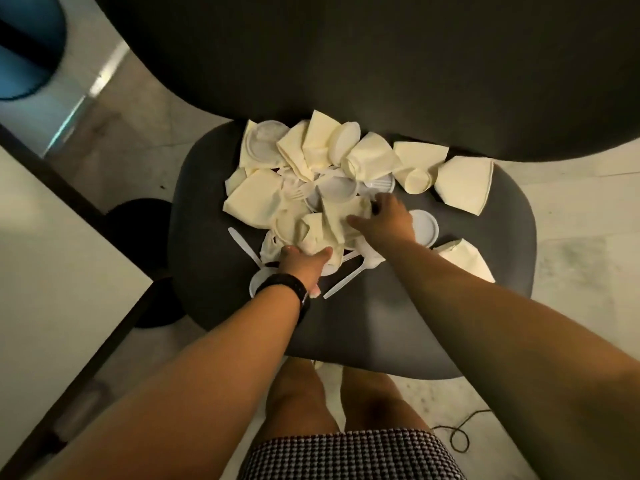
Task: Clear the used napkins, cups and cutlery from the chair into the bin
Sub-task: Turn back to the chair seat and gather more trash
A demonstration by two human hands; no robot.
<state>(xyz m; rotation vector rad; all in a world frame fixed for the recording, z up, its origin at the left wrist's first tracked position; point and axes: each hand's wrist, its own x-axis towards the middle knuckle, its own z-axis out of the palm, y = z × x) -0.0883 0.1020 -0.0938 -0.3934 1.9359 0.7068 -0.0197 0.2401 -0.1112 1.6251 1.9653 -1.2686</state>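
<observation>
A heap of cream napkins, white plastic cups and white cutlery lies on the dark grey chair seat. My left hand, with a black watch on the wrist, has its fingers pushed into the front of the heap and grips crumpled napkins. My right hand closes thumb and fingers over a crumpled napkin in the middle. A white spoon lies between my arms, and another utensil to the left. A cream cup lies on its side further back.
The chair's dark backrest rises behind the heap. A white table with a dark edge stands at my left. A blue round container is at the top left, a black round object beside the chair. A cable lies on the floor.
</observation>
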